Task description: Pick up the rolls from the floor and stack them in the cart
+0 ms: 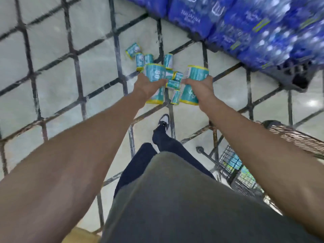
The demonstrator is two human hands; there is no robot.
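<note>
Blue shrink-wrapped packs of bottled water (245, 27) were stacked along the upper right, blurred, with white lettering too smeared to read. They sat on a dark plastic pallet (296, 74) whose corner showed beneath them. The pale, glossy floor (57, 88) caught a bright reflection at the far right. Below, dark trousers (140, 163) and a grey-and-white shoe (164, 121) stood on the floor, and a grey shirt (175, 207) filled the lower middle.

Held teal-and-yellow wrapped paper rolls (155, 74): four are showing, two stacked in each hand.
Loose small teal rolls (139, 61): about eight are lying on the floor, blurred.
Blue bottled-water packs (263, 27): several are showing, count unclear.
White-and-black shoes (164, 122): one is showing.
</note>
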